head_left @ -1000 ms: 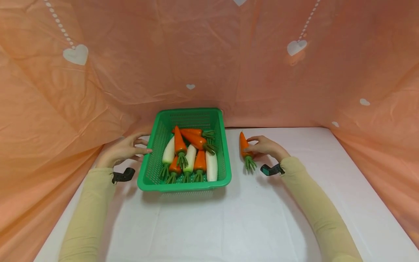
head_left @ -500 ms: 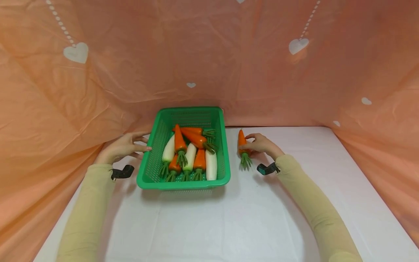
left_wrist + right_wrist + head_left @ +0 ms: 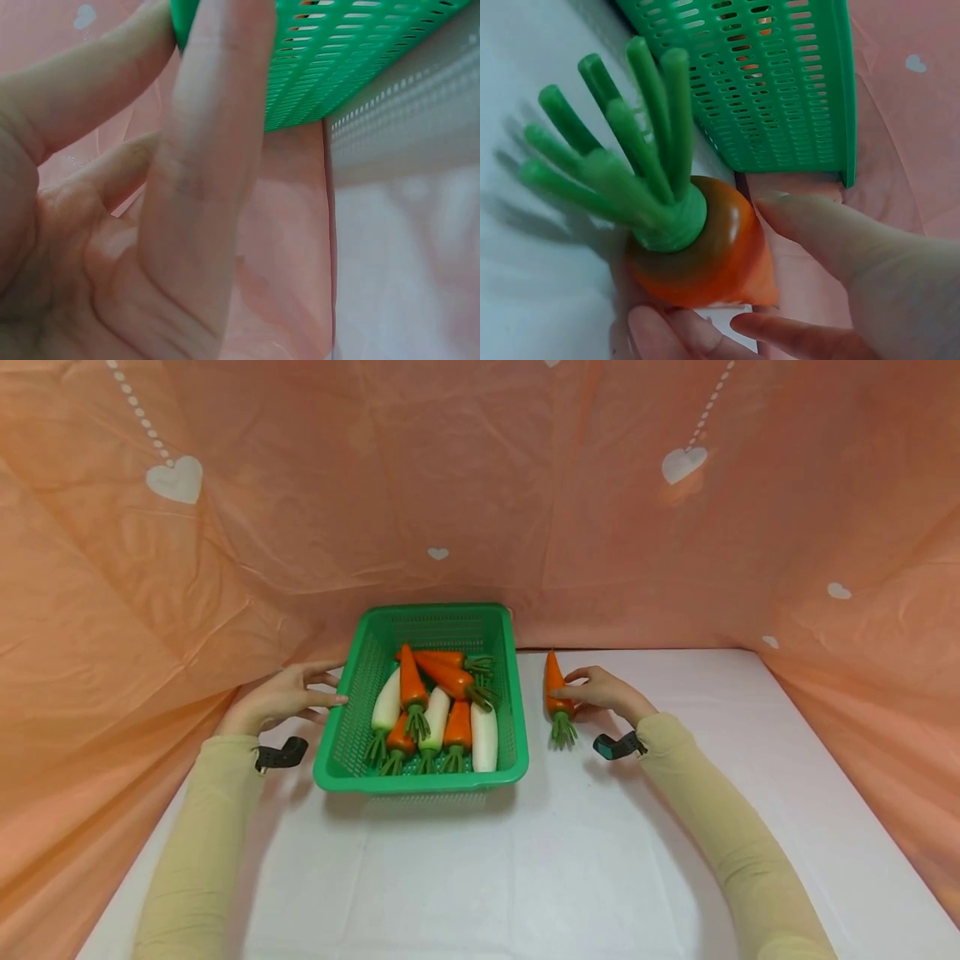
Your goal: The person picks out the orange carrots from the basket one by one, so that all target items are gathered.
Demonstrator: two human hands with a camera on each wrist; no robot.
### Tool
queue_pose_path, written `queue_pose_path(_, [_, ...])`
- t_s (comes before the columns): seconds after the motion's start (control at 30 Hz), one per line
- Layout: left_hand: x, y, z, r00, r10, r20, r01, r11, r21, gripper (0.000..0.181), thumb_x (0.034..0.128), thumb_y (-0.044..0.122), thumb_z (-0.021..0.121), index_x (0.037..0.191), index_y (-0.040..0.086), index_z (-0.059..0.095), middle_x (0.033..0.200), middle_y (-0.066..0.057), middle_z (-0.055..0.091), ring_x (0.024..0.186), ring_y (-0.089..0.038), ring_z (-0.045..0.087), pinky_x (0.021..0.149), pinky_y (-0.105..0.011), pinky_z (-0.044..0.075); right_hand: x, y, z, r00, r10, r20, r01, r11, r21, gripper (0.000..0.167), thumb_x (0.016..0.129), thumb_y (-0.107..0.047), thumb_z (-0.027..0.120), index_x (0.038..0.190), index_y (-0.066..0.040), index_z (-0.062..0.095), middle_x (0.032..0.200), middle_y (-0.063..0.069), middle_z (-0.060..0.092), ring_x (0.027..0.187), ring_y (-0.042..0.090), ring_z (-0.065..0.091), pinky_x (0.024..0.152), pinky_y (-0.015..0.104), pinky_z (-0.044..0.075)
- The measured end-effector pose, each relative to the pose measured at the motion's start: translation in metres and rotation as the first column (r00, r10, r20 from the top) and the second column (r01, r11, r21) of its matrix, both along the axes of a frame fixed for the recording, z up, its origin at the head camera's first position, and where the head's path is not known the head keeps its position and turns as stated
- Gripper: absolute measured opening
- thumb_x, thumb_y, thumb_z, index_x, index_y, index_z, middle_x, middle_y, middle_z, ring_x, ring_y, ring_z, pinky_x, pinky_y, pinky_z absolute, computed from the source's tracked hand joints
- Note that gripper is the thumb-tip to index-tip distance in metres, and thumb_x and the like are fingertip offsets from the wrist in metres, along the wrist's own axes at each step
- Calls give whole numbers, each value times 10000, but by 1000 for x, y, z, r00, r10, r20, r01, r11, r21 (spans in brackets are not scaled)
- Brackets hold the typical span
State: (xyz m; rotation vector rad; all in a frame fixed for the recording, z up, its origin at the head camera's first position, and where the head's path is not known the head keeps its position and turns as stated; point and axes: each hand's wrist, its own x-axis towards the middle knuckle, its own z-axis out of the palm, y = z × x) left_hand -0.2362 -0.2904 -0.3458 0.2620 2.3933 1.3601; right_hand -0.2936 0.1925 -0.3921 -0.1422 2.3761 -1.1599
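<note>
My right hand (image 3: 603, 692) is at an orange carrot (image 3: 555, 681) with a green stub of leaves, at the right of the green basket (image 3: 420, 783). Thumb and fingers curl about the carrot (image 3: 705, 255) in the right wrist view; its narrow tip points away from that camera. In the head view the leaves point toward me. At the basket's left side, my left hand (image 3: 281, 700) touches the rim with its thumb and outstretched fingers. Inside the basket lie several carrots (image 3: 412, 685) and white radishes (image 3: 484, 739).
A white cloth (image 3: 420, 877) covers the table. Behind it and at both sides hangs a pink-orange sheet (image 3: 480, 527) with white hearts, close to the basket's back. Both wrists carry black straps with small cameras.
The carrot at my right hand has shifted slightly left and away from me, and more of its tip shows. My left hand and the basket stay nearly still.
</note>
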Motion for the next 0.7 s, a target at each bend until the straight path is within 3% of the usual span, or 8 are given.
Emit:
queue_pose_path(0.27, [2, 0, 1, 1000, -1, 10, 1, 1000, 6, 836, 894, 191, 699, 1542, 121, 177, 1335, -273, 403, 1004, -269, 609, 811, -479, 526, 0, -3, 1, 998, -18, 56, 21, 998, -54, 664, 918, -279, 652, 1407, 58, 358, 1107, 231, 608, 849, 280, 666, 818, 381, 534])
queue_pose_path(0.7, [0, -1, 2, 999, -26, -23, 26, 1000, 5, 821, 891, 178, 701, 1533, 85, 199, 1302, -289, 424, 975, -285, 627, 767, -435, 548, -1, -9, 1, 999, -1, 54, 4, 998, -68, 591, 931, -245, 636, 1367, 77, 402, 985, 167, 653, 883, 262, 664, 843, 365, 524])
